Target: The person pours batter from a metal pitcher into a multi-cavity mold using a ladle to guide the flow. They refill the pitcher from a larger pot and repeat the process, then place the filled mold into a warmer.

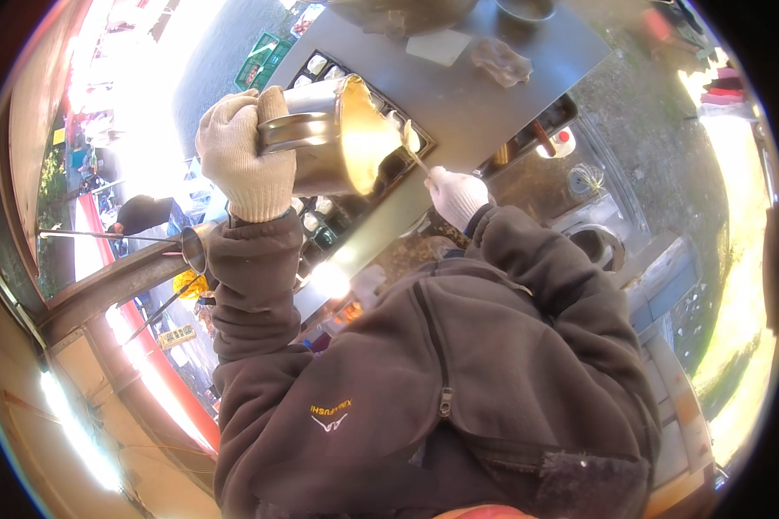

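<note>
In a white knit glove, my left hand (pixel 247 156) is wrapped round the handle of a large metal pitcher (pixel 316 169). The pitcher is tipped on its side, its mouth toward the right and pale stuff coating the inside. My right hand (pixel 459 197), also gloved, grips a thin utensil (pixel 418 162) whose pale-smeared end is at the pitcher's lip; its exact kind is unclear. Under the pitcher lies a dark pan (pixel 426 141) with several compartments, some holding white stuff. The pitcher hides much of it.
The grey metal table (pixel 467 117) carries a crumpled cloth (pixel 500 62), a white sheet (pixel 439 46) and a metal bowl (pixel 528 7). To the right are a red-capped white container (pixel 560 143) and a whisk (pixel 587 179). A green crate (pixel 262 62) stands beyond the table.
</note>
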Demonstrator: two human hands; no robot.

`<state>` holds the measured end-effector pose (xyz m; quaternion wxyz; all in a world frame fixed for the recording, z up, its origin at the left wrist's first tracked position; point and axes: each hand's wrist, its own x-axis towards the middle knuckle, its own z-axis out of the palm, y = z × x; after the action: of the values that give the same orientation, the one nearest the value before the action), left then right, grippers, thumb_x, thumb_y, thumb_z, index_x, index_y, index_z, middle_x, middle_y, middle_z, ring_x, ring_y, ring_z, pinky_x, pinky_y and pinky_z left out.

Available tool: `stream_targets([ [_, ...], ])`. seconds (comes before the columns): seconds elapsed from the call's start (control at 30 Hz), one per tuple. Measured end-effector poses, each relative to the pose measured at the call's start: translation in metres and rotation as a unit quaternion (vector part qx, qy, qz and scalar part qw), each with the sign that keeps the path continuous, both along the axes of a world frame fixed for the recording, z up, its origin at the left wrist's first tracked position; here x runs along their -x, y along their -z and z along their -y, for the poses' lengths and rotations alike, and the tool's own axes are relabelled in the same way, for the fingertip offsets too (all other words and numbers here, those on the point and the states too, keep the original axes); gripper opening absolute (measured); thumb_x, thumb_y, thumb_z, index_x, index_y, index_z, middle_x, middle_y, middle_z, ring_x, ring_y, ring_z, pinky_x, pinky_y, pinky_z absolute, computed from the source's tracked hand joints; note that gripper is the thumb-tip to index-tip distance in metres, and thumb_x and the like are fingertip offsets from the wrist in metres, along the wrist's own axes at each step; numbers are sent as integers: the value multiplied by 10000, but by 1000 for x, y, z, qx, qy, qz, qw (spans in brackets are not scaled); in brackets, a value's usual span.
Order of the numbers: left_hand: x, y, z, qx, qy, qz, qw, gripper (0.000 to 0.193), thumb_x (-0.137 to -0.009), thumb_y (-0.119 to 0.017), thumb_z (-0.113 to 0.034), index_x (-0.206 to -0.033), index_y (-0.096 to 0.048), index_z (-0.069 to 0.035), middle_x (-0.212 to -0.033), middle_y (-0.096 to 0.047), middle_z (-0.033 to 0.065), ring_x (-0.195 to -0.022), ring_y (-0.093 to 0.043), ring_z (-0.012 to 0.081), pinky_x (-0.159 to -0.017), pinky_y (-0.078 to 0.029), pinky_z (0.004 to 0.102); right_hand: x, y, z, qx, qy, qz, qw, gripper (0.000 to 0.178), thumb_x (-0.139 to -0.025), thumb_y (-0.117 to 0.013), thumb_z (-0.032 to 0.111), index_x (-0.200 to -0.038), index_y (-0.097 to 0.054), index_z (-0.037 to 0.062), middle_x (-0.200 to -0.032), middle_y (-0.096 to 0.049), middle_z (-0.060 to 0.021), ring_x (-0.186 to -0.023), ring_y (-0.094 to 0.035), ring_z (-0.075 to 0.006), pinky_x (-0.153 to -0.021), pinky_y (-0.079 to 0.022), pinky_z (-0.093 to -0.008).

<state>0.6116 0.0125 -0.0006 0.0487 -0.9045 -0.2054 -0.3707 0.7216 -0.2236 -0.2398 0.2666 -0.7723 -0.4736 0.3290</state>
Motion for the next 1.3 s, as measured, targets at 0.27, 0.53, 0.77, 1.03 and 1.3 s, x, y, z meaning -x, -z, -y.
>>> stream_targets([
  [0.27,2,-4,9,-35,52,-14,998,199,-881,-912,-95,-792,-750,-21,-915,-781,115,-940,-776,341,-890,-594,456,38,-28,-2,-102,52,-63,991,270,-1136,-630,317,-1063,-686,64,-842,-756,-238,-822,-761,-466,-746,-594,-569],
  [0.53,42,-5,25,-31,67,-13,997,214,-880,-915,-99,-786,-742,-18,-910,-773,113,-939,-770,341,-871,-594,453,86,-13,0,-94,50,-48,993,210,-1115,-680,281,-1081,-706,76,-820,-750,-231,-803,-760,-459,-745,-601,-553],
  [0.77,72,3,19,-27,48,3,998,180,-905,-902,-117,-813,-779,-24,-928,-789,111,-971,-763,338,-901,-588,462,97,19,5,-35,55,-23,998,275,-1135,-611,326,-1082,-728,83,-898,-781,-235,-867,-765,-475,-789,-588,-592],
  [1.03,98,-12,26,-15,17,-69,997,80,-928,-830,-72,-986,-817,-18,-1040,-802,138,-1002,-760,332,-917,-593,441,112,-12,13,-76,64,-48,994,279,-1134,-633,338,-1079,-715,77,-892,-772,-233,-871,-766,-461,-775,-587,-575],
  [1.3,114,-10,37,-37,49,-42,997,199,-888,-889,-104,-777,-745,-22,-874,-765,114,-917,-768,352,-849,-582,478,149,-40,4,-60,14,-86,994,303,-1138,-621,351,-1088,-708,65,-937,-778,-239,-898,-764,-471,-802,-590,-572],
])
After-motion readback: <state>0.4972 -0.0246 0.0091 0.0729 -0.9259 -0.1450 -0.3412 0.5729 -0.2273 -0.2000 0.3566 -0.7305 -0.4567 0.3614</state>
